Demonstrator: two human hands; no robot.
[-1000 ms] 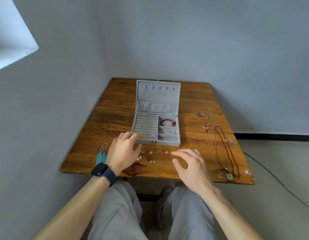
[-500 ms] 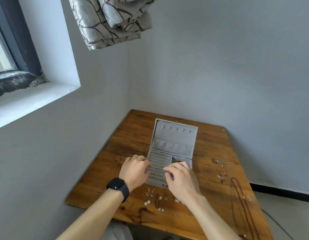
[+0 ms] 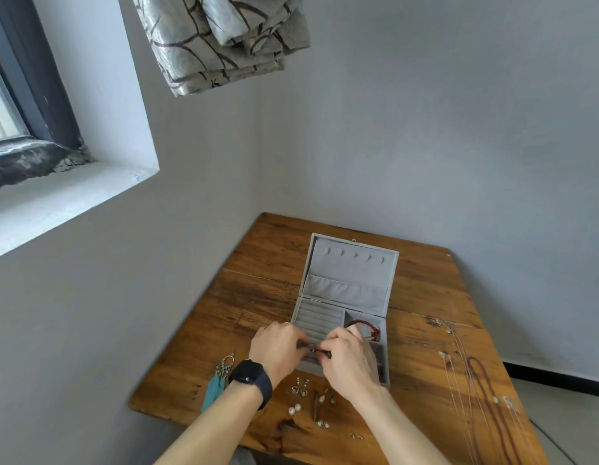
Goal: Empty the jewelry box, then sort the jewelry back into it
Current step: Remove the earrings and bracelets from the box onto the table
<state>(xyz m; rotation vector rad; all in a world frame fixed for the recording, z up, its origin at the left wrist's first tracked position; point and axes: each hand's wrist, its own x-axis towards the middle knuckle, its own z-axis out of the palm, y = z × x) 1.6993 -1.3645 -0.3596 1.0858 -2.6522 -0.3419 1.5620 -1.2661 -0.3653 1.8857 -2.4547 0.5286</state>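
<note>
Nearest the camera, loose items lay on the wooden table (image 3: 254,297) in front of the jewelry box (image 3: 321,313): two tiny studs (image 3: 356,436), a pair of pearl studs (image 3: 294,409), some brass-toned pieces (image 3: 320,402) and a pair of drop earrings (image 3: 300,389). Teal feather earrings (image 3: 215,385) lay to the front left of the box, at the table edge. Thin chains and a dark red bead necklace (image 3: 486,394) were stretched out well to the right of the box.

The left hand (image 3: 278,352), with a dark watch (image 3: 250,380) on its wrist, and the right hand (image 3: 350,362) met over the front edge of the box. Both had their fingers curled, and together they pinched a small dark piece (image 3: 320,354) between the fingertips. The piece was too small to identify. It was above the front ring rows of the box.

Inside the box, a red bracelet (image 3: 367,328) lay in the rear right compartment. The lid (image 3: 353,260) stood open and upright at the rear of the box.

Beyond the box were grey walls, with a window (image 3: 9,105) far to its left and a patterned curtain (image 3: 224,38) overhead.
</note>
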